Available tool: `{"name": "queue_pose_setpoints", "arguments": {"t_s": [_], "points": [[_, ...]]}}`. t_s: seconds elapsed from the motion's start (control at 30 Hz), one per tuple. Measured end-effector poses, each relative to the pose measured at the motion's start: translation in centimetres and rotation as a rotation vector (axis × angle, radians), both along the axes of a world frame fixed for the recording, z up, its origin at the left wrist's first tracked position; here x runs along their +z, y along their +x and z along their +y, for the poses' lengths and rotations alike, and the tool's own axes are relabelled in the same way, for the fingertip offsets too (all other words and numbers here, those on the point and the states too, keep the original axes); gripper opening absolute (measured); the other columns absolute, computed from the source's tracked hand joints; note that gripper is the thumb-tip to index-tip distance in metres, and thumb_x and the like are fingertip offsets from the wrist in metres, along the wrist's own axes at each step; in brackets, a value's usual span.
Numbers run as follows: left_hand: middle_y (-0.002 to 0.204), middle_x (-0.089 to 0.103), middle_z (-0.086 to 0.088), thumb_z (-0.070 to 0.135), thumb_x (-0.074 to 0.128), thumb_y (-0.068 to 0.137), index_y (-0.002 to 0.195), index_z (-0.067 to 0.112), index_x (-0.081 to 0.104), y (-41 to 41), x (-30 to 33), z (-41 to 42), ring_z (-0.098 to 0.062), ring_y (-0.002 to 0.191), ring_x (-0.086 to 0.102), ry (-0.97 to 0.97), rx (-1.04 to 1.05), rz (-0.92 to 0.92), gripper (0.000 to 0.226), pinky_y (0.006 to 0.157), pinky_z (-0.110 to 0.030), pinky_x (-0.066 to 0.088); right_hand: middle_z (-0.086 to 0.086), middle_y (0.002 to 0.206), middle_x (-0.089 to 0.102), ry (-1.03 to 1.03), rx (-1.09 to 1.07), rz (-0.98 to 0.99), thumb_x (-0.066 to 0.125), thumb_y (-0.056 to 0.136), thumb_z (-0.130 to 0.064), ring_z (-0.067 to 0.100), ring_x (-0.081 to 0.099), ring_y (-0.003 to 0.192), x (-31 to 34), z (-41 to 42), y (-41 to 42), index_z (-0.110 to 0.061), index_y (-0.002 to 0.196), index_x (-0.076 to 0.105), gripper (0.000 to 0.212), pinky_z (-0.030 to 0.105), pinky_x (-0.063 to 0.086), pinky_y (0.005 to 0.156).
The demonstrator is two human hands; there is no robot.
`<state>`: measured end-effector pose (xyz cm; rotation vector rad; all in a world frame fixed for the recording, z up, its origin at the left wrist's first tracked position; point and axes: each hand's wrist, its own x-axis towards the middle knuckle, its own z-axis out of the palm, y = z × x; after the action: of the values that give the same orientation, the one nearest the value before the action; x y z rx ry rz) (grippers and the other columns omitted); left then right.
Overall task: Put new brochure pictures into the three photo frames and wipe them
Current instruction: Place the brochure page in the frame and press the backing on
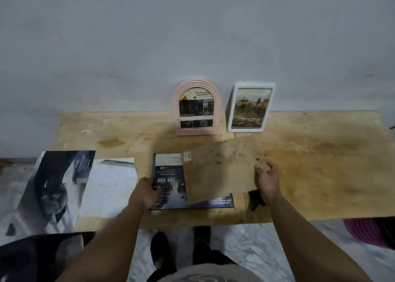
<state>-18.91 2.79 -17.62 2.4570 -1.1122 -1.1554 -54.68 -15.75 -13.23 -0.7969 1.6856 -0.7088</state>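
Feet: dark shoes (159, 249) on pale marbled floor (256, 249), partly hidden behind the forearms.
Near edge: purple basket (363, 232) cut off under the plywood table (320, 164) at right.
Left hand: left hand (147, 193) presses the brochure picture (168, 181) flat; fingertips hard to make out against the dark print.
Right hand: right hand (267, 177) pinches the brown backing board's (220, 170) right edge, board tilted over the picture, covering its right part.
Third frame: dark frame edge (192, 208) barely shows under the picture.
Left side: loose brochure pages (64, 185) overhang the table's front edge.
Far: pink arched frame (196, 107) and white frame (250, 107) stand apart against the wall (192, 36), both filled.
Open room: bare stained plywood to the right.
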Motion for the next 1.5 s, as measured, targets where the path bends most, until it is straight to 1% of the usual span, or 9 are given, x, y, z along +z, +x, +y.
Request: {"name": "queue_pose_setpoints", "arguments": {"t_s": [0.13,0.37,0.43,0.57,0.77,0.93,1.1,1.27,1.5], "points": [[0.100,0.067,-0.004,0.039,0.065,0.081,0.119,0.017,0.068,0.2,0.0,0.2,-0.019,0.083,0.067,-0.003,0.022,0.026,0.044,0.075,-0.036,0.057,0.009,0.129,0.058,-0.029,0.111,0.049,0.062,0.100,-0.011,0.028,0.059,0.110,-0.1,3.0,3.3,-0.013,0.138,0.043,0.043,0.041,0.051,0.092],[0.135,0.047,-0.012,0.039,0.063,0.093,0.149,0.014,0.044,0.1,0.2,0.4,-0.032,0.109,0.061,0.076,-0.079,-0.044,0.064,0.090,-0.040,0.054,0.009,0.127,0.056,-0.040,0.263,0.164,0.069,0.096,-0.008,0.028,0.065,0.098,-1.1,7.4,6.2,-0.010,0.125,0.043,0.040,0.043,0.056,0.083],[0.141,0.044,-0.013,0.043,0.060,0.095,0.158,0.015,0.032,0.4,-0.1,0.5,-0.033,0.117,0.058,0.095,-0.119,-0.055,0.074,0.097,-0.041,0.054,0.010,0.116,0.062,-0.016,0.265,0.197,0.071,0.095,-0.011,0.031,0.069,0.090,-1.5,8.2,6.8,-0.015,0.123,0.044,0.039,0.047,0.059,0.082],[0.144,0.042,-0.013,0.044,0.057,0.097,0.161,0.016,0.027,0.5,0.2,0.6,-0.033,0.122,0.056,0.097,-0.153,-0.071,0.076,0.102,-0.041,0.052,0.000,0.080,0.060,-0.048,0.307,0.344,0.071,0.096,-0.016,0.010,0.060,0.065,-1.1,8.6,7.2,-0.014,0.125,0.046,0.038,0.024,0.044,0.055],[0.146,0.040,-0.013,0.040,0.058,0.097,0.160,0.015,0.029,0.5,0.7,0.5,-0.032,0.123,0.056,0.090,-0.194,-0.082,0.073,0.101,-0.040,0.050,0.013,0.134,0.042,0.000,0.562,0.612,0.078,0.087,-0.043,0.039,0.061,0.104,-2.3,7.9,6.8,-0.016,0.136,0.050,0.063,0.046,0.053,0.091],[0.136,0.049,-0.010,0.045,0.055,0.098,0.154,0.019,0.041,0.8,0.6,0.5,-0.030,0.115,0.061,0.107,-0.189,-0.102,0.064,0.095,-0.040,0.052,0.013,0.138,0.038,0.013,0.676,0.727,0.075,0.086,-0.050,0.041,0.054,0.120,-2.7,8.0,6.7,-0.023,0.141,0.047,0.068,0.052,0.053,0.095],[0.122,0.058,-0.008,0.041,0.050,0.099,0.116,0.017,0.063,1.0,1.1,-0.9,-0.031,0.110,0.058,-0.069,-0.140,-0.402,0.032,0.084,-0.047,0.056,0.013,0.143,0.031,-0.029,0.832,0.873,0.072,0.075,-0.055,0.041,0.034,0.134,-1.0,5.5,9.0,-0.027,0.144,0.033,0.084,0.057,0.039,0.105],[0.171,0.015,-0.010,0.048,0.050,0.099,0.160,0.016,0.028,1.4,0.0,-5.3,-0.038,0.154,0.019,-0.099,-0.459,-0.326,0.072,0.116,-0.055,0.033,0.007,0.171,-0.002,-0.205,1.166,0.871,0.052,0.092,-0.063,0.036,0.000,0.156,-2.1,3.1,13.2,-0.033,0.161,0.015,0.084,0.060,0.019,0.120],[0.172,-0.010,-0.006,0.077,0.007,0.074,0.165,0.022,0.004,1.1,-3.1,-6.7,-0.037,0.157,-0.016,-0.009,-0.613,-0.297,0.106,0.127,-0.054,0.003,0.012,0.165,-0.030,-0.118,1.294,0.982,0.031,0.091,-0.081,0.039,-0.021,0.154,-4.7,3.3,14.2,-0.031,0.161,-0.013,0.096,0.061,0.001,0.124]]}}
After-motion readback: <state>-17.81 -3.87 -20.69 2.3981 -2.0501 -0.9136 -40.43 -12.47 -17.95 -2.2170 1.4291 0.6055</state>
